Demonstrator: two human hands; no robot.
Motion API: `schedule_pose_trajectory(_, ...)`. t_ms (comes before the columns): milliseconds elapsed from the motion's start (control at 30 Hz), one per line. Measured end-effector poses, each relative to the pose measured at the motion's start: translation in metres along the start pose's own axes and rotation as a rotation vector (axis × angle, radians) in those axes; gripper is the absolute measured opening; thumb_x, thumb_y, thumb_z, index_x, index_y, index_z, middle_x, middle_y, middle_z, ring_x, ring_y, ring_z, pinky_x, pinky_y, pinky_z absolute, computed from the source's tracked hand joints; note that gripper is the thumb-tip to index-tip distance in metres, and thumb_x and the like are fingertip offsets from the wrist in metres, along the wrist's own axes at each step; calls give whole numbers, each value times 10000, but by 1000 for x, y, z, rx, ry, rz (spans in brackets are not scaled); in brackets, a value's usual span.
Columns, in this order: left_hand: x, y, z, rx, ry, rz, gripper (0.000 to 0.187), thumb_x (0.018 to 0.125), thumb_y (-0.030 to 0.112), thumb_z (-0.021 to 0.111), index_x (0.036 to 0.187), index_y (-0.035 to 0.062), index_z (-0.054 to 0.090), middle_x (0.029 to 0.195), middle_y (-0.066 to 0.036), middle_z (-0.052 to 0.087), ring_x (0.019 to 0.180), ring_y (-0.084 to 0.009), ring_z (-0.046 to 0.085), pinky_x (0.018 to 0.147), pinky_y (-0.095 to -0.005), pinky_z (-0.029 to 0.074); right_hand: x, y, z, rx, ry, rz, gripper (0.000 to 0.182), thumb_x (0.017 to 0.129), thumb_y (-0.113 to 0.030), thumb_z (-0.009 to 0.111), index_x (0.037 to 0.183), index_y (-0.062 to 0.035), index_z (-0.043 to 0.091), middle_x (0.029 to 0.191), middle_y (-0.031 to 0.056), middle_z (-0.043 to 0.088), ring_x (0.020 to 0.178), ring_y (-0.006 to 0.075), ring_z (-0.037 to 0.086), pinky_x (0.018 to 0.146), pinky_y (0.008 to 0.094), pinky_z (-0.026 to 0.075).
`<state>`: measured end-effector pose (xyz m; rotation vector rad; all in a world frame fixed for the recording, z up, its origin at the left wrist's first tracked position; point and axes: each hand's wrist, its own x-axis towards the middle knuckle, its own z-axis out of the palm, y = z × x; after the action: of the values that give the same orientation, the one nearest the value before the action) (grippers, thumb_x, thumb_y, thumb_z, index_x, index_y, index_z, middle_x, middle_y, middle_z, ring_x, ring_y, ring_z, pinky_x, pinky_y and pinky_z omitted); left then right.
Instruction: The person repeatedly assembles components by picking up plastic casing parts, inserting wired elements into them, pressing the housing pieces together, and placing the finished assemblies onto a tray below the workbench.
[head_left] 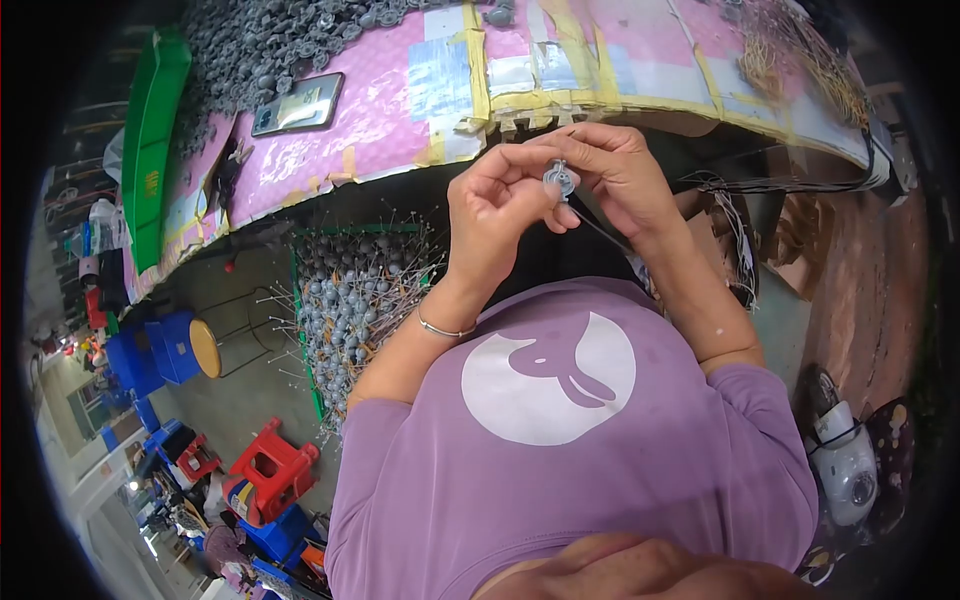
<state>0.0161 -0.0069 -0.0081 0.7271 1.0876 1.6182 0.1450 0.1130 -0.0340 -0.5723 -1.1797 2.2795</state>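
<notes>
My left hand (505, 195), with a bracelet at the wrist, is closed around a small round grey plastic part (559, 180) between thumb and fingers. Close against it, my right hand (625, 175) has its thumb and fingers pinched together at the top of the part. What those fingertips hold is hidden. A thin dark cable (600, 232) runs from below the part toward my right wrist. Both hands are just in front of the table edge, above my lap. Left of my left forearm, a green-edged crate (297, 265) is filled with grey round-headed parts (350, 310) on thin stems.
A heap of grey plastic parts (240, 50) and a phone (297, 105) lie on the pink, taped table (385, 100). A green tray (160, 140) stands at its left end. Wire bundles (810, 75) lie right. Red stool (272, 470) and blue bins (150, 350) stand left.
</notes>
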Motion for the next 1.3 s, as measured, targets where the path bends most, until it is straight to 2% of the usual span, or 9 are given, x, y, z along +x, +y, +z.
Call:
schedule_pose_trajectory(300,2,1,-15,0,-83,4,445,799,-135,706,1220,-135,561,1014,-166,673,822,-229,738,765,-311,633,14,-1,7,-70,-13,65,195,943,-116,686,1063,33,719,926,66,720,819,113,675,709,230,553)
schedule_pose_trajectory(533,-3,-14,-38,12,-97,-204,408,771,-120,722,1161,-112,601,951,-141,692,802,-229,748,731,-303,634,127,-104,-72,-1335,470,-464,252,871,-197,694,1090,-77,736,890,69,717,747,159,665,732,313,542)
schedule_pose_trajectory(633,-8,-20,-37,-5,-131,-270,395,788,-117,714,1168,-94,609,969,-136,692,808,-208,741,748,-304,631,180,-120,-102,-1733,476,-628,187,771,-224,686,803,-50,745,812,191,705,825,386,686,753,470,546)
schedule_pose_trajectory(733,-10,-19,-38,-15,-115,-240,407,792,-120,726,1181,-94,608,980,-134,692,836,-209,740,760,-295,624,197,-109,-118,-2107,377,-601,230,866,-196,696,1048,-62,739,869,58,723,739,139,664,706,299,544)
schedule_pose_trajectory(867,-18,-8,-43,32,-64,-169,435,782,-128,753,1192,-93,608,983,-125,690,862,-215,741,774,-279,613,146,-112,-64,-1290,454,-224,218,872,-208,659,1012,-60,737,878,174,718,816,342,698,755,431,550)
schedule_pose_trajectory(967,-18,-3,-46,50,-63,-174,455,773,-122,772,1197,-91,609,967,-114,678,886,-238,744,766,-267,611,133,-107,-68,-1271,478,-240,230,852,-188,654,1018,-48,730,894,205,700,852,402,671,790,450,535)
schedule_pose_trajectory(1067,-14,2,-38,78,-68,-99,453,778,-120,768,1201,-90,609,965,-118,674,893,-247,743,782,-274,614,156,-90,-116,-1846,384,-733,233,842,-170,670,1017,-26,723,866,184,704,820,354,684,764,395,541)
schedule_pose_trajectory(1167,-11,8,-33,139,-22,-5,447,783,-123,755,1205,-90,609,981,-128,678,908,-250,740,808,-290,615,149,-95,-101,-1977,287,-554,234,836,-152,668,1022,-19,714,888,196,699,816,350,680,752,375,540)
schedule_pose_trajectory(1300,-10,21,-28,232,129,149,406,785,-149,728,1172,-98,621,1013,-135,694,905,-218,734,856,-309,615,67,-70,-3,-1208,93,-541,234,859,-123,717,1065,-12,726,926,116,735,794,149,675,742,292,534)
